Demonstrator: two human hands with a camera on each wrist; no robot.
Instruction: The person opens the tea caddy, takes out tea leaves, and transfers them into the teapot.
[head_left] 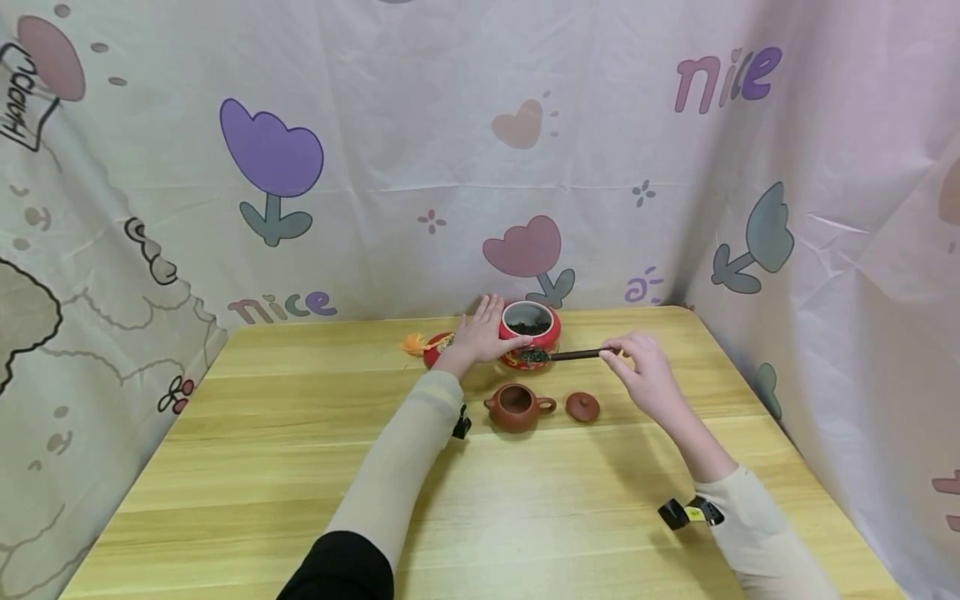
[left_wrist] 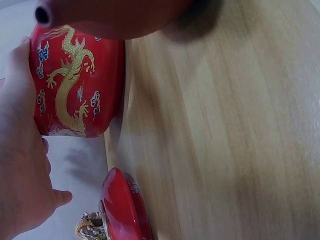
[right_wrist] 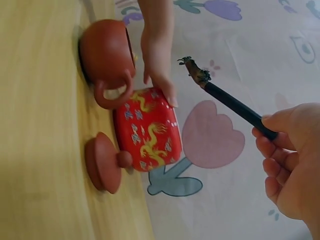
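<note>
My left hand [head_left: 480, 335] lies against the left side of a red tea jar [head_left: 551, 342] with gold dragons, its fingers straight and its thumb across the jar's front near the rim. Dark tea leaves [head_left: 528, 327] show inside the jar's white mouth. My right hand [head_left: 639, 371] pinches the end of a slim dark tea scoop [right_wrist: 232, 104]. Leaves cling to the scoop's tip [right_wrist: 202, 75], which is up in the air, in front of the jar in the head view. A brown clay teapot [head_left: 516, 410] stands lidless nearer the viewer.
The teapot's lid [head_left: 582, 407] lies right of its handle, knob up. The red jar lid [left_wrist: 122, 207], with a gold ornament and orange tassel [head_left: 414, 344], lies left of the jar. A patterned cloth [head_left: 405, 167] hangs behind the wooden table [head_left: 300, 467].
</note>
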